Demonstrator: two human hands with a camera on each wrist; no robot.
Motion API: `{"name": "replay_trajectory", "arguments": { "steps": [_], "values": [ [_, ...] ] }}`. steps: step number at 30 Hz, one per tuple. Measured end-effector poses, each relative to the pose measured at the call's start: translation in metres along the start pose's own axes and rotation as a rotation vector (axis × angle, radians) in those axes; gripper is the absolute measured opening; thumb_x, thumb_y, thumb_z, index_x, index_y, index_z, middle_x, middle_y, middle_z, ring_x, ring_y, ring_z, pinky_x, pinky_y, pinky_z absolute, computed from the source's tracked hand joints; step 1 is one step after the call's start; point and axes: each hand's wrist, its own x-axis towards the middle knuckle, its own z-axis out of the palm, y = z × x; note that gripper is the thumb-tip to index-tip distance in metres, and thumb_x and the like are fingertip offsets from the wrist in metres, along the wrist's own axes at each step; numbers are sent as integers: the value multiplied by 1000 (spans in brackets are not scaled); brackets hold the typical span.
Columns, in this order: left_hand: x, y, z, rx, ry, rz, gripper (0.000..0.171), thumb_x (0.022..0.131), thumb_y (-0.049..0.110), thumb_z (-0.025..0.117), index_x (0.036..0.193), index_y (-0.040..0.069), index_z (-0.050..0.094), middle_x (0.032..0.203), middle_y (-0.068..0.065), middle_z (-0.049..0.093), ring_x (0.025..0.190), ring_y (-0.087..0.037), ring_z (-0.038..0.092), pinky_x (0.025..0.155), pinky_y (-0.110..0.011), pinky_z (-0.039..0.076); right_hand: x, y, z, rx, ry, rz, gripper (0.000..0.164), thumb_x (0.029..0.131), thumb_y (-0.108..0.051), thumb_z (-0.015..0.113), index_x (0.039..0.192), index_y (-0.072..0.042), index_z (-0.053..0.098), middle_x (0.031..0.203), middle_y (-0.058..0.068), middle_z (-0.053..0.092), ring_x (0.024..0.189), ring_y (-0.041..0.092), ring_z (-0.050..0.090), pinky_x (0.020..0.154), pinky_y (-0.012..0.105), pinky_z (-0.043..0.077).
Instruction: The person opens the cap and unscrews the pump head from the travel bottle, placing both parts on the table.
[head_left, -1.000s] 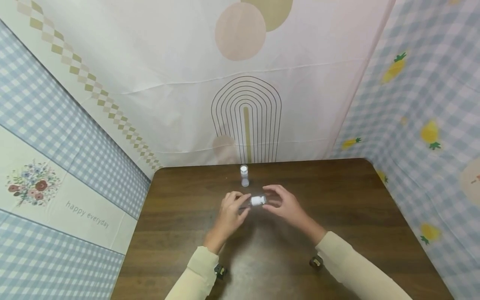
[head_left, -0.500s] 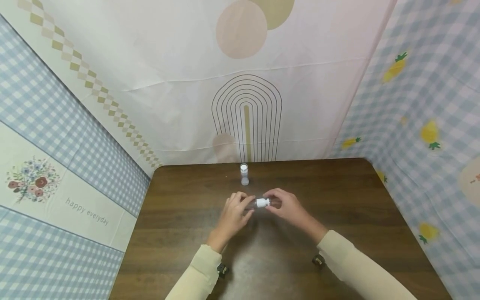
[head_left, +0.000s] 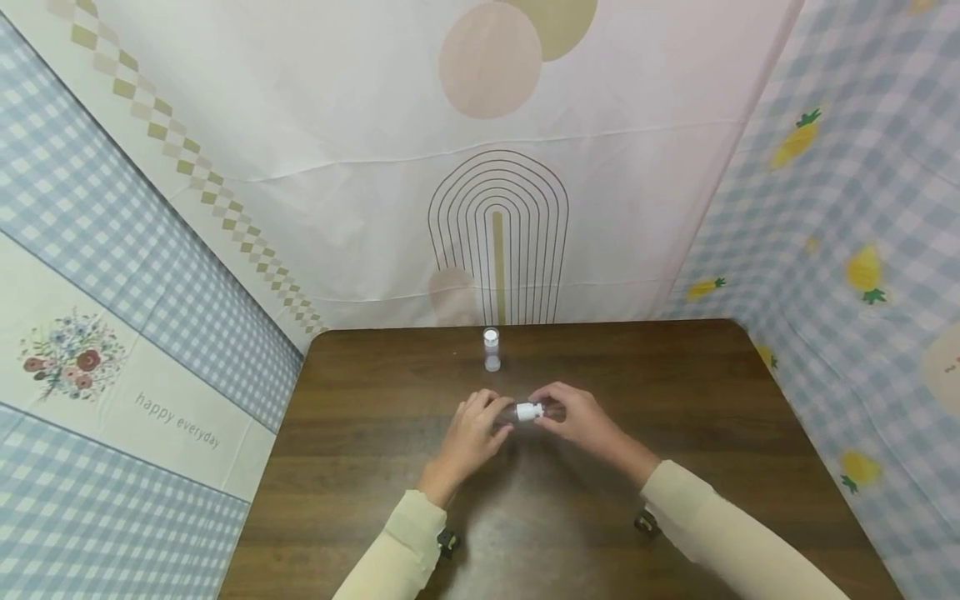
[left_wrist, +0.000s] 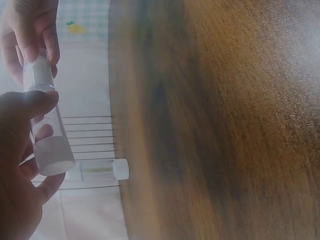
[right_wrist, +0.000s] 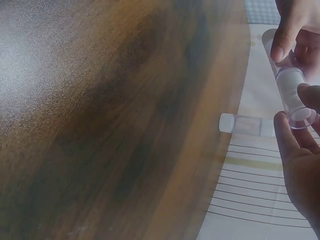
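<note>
Bottle (head_left: pixel 529 412) of see-through material, with a white part, is held lying nearly sideways between the two hands, above the tabletop (head_left: pixel 360 500) and apart from it. What has changed in the last second is mainly the right hand (head_left: pixel 583 419). Its fingers stood spread around the end of the bottle, with the forefinger away from it; now they have come together and pinch this end. The grip of the left hand (head_left: pixel 468 433) is closed on the other end, with the thumb laid across the body, as the left wrist view shows well. The bottle has also shifted a little toward the right hand, if I judge correctly, because the head camera moved slightly too.

For the work in hand, I think this means that the bottle is now secured from both ends, and no longer mostly by the left hand. Whether some part of it is turning or loosening, I cannot tell from these pictures.

A second bottle (head_left: pixel 491 350) stands upright near the far edge of the tabletop, beyond the hands, and neither hand touches it. It seems to remain in the same place. Behind it hangs a printed cloth (head_left: pixel 337 233).
</note>
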Motion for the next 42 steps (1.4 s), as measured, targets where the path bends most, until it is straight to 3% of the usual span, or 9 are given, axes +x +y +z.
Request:
{"name": "replay_trajectory", "arguments": {
  "steps": [14, 29, 36, 42],
  "values": [
    [-4, 4, 1, 8, -28, -30, 41, 79, 18, 90, 116, 11, 72, 104, -2, 67, 93, -20, 63, 74, -34, 52, -4, 3, 0, 34, -9, 42, 33, 84, -4, 83, 115, -8, 71, 110, 5, 70, 96, 20, 73, 85, 23, 60],
    [-10, 0, 4, 20, 18, -61, 42, 78, 20, 91, 115, 13, 71, 103, -1, 67, 92, -19, 64, 74, -33, 53, -10, 8, -16, -30, 62, 34, 33, 85, -6, 84, 115, -14, 73, 111, 1, 72, 94, 16, 72, 85, 31, 62],
    [-11, -2, 3, 1, 44, -76, 43, 77, 17, 91, 114, 9, 71, 103, -3, 68, 92, -20, 65, 76, -37, 55, -13, 12, -28, -34, 71, 31, 34, 86, -5, 82, 118, -11, 73, 114, 6, 72, 98, 26, 73, 86, 31, 61],
    [-10, -4, 2, -34, 61, -83, 44, 76, 13, 92, 114, 7, 70, 102, -4, 68, 91, -21, 65, 78, -38, 56, -19, 15, -33, -126, 73, 30, 34, 86, -8, 83, 118, -11, 73, 116, 2, 72, 101, 21, 70, 87, 36, 61]
  ]
}}
